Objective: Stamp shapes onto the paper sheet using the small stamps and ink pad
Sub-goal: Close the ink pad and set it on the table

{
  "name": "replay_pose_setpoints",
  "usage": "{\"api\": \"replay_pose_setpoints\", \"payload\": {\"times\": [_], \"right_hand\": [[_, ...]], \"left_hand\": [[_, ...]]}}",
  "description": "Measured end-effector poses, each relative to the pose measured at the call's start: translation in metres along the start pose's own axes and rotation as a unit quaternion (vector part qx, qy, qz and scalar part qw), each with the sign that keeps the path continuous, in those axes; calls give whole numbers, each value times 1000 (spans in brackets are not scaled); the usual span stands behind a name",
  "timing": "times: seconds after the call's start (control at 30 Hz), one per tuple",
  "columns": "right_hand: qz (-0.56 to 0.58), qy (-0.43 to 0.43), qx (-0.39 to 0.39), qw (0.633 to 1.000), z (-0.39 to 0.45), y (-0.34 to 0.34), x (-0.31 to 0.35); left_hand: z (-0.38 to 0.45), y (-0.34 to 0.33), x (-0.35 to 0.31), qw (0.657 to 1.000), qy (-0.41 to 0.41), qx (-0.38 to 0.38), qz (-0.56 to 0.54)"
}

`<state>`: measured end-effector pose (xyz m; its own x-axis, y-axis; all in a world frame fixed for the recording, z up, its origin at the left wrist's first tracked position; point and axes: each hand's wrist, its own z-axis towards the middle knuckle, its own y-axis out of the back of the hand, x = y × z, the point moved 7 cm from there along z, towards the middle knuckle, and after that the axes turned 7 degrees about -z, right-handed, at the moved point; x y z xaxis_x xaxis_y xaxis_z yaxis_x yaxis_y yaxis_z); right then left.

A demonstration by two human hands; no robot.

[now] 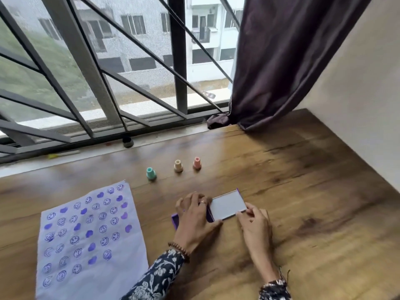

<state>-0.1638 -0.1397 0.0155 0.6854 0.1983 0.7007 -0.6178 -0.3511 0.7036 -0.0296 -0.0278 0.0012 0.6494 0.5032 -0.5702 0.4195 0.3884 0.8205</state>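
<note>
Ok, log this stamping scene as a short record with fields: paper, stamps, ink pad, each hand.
paper: white paper sheet lying flat on the wooden table, covered with purple smiley and heart prints
stamps: teal stamp, beige stamp, pink stamp, upright, untouched
ink pad: purple ink pad case, white lid partly raised
left hand: resting on the case
right hand: holding the lid's edge

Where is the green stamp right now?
The green stamp stands upright on the wooden table, leftmost in a row with the beige stamp and pink stamp, just beyond the paper sheet's top right corner.
</note>
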Motion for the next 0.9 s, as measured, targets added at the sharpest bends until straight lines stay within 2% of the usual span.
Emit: {"api": "replay_pose_setpoints", "payload": {"times": [0.07, 0.13, 0.2, 0.27, 0.43, 0.57, 0.67, 0.9], "right_hand": [[66, -33, 5, 997, 3, 1, -5], [222, -95, 20, 970, 4, 1, -9], [380, -159, 67, 909, 1, -2, -4], [478, -175, 144, 849, -2, -4, 9], [532, -156, 342, 759, -20, -7, 52], [553, -154, 411, 709, -36, -7, 73], [551, -147, 424, 704, -45, -8, 84], [488, -135, 400, 763, -60, -16, 94]], "left_hand": [[1, 4, -2, 1000, -6, -3, 4], [2, 10, -3, 1000, -14, -13, -3], [3, 17, -7, 999, -27, -26, -23], [3, 26, -14, 996, -43, -48, -61], [-4, 45, -29, 984, -90, -74, -134], [-10, 59, -28, 977, -81, -96, -173], [-15, 66, -22, 976, -74, -95, -183], [-39, 74, 5, 985, -60, -66, -147]]}}
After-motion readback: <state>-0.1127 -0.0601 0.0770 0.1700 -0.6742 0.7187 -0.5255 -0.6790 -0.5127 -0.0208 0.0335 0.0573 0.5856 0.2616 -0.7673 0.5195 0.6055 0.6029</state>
